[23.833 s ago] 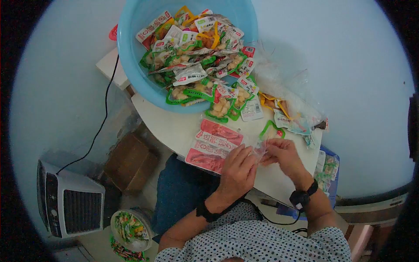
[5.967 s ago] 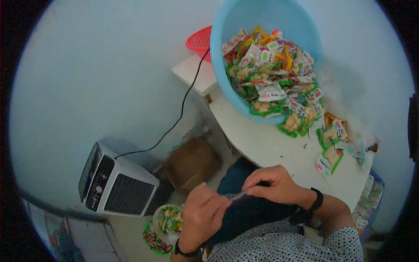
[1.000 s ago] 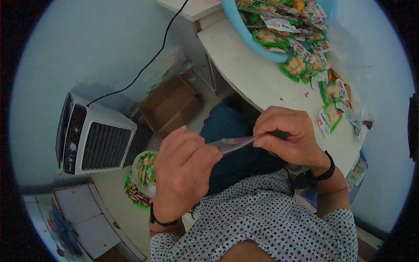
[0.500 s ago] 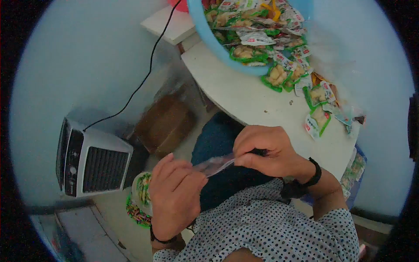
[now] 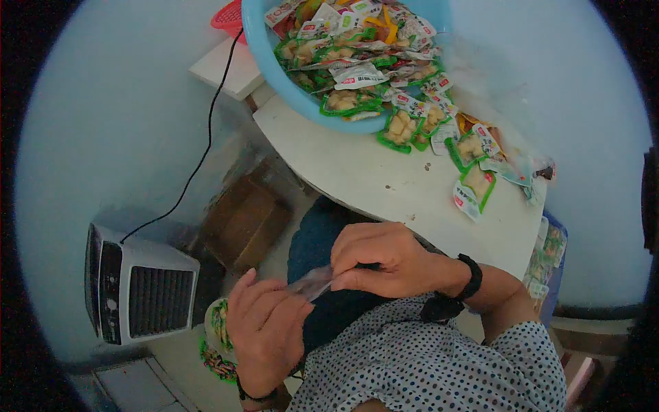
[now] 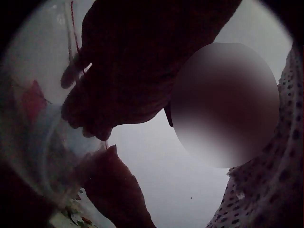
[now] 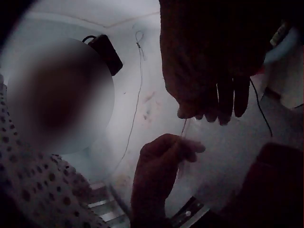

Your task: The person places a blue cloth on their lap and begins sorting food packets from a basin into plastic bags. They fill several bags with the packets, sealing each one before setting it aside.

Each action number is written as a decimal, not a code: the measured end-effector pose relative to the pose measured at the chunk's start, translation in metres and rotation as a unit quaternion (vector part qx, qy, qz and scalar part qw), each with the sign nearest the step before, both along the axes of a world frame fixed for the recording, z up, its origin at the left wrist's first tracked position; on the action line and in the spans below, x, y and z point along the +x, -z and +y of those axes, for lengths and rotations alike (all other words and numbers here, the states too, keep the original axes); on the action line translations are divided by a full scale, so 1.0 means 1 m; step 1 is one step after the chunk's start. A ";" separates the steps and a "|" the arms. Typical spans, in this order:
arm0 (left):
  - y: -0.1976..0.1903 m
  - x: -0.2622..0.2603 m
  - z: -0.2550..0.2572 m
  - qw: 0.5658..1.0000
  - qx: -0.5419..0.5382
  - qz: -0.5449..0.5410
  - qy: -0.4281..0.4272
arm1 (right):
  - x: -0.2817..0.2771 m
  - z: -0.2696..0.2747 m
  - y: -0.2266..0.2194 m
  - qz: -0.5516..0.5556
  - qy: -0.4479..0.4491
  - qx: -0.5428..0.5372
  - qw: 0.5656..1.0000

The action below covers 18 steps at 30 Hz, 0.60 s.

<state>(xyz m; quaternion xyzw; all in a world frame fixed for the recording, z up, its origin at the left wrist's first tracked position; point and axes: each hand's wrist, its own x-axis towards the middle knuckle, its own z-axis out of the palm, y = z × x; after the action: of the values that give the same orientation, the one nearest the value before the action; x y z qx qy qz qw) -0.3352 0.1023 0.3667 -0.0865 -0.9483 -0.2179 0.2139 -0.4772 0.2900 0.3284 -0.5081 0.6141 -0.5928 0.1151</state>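
Observation:
Between my two hands, over the lap, a small clear plastic bag [image 5: 312,283] is stretched. My right hand [image 5: 384,261] pinches its right end between thumb and fingers. The left hand [image 5: 268,326] grips the other end, its fingertips partly covering the plastic. In the right wrist view both hands show dark, the left hand [image 7: 166,166] below with thumb and fingers pinched together on a thin edge. The left wrist view is dim, with fingers [image 6: 90,114] in silhouette.
A blue basin [image 5: 274,82] full of snack packets stands on the white table [image 5: 329,161]. Loose green-edged packets [image 5: 473,189] lie right of it, near clear film [image 5: 480,89]. An air cooler [image 5: 147,288], a cardboard box [image 5: 247,223] and a bucket [image 5: 218,326] stand on the floor.
The red packets handled on the table earliest are out of view; my hands have moved off the table to over the lap. Lately the head view has shifted, while both hands keep holding the plastic.

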 end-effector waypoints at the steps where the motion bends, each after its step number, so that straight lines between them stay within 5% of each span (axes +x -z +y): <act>1: -0.001 0.001 0.001 1.000 0.002 -0.002 -0.002 | 0.001 0.000 0.000 -0.016 -0.005 0.006 1.000; 14: 0.008 0.003 -0.003 0.999 0.029 0.001 -0.041 | 0.015 -0.011 0.053 -0.012 -0.096 0.117 0.988; 18: 0.022 -0.010 -0.021 0.995 0.063 -0.075 -0.024 | 0.020 -0.008 0.055 -0.041 -0.120 0.104 0.986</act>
<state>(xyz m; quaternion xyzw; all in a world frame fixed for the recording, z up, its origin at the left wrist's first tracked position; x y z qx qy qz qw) -0.3456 0.0817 0.3448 -0.0333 -0.9478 -0.2780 0.1527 -0.4575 0.2823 0.2734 -0.5384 0.6017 -0.5282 0.2629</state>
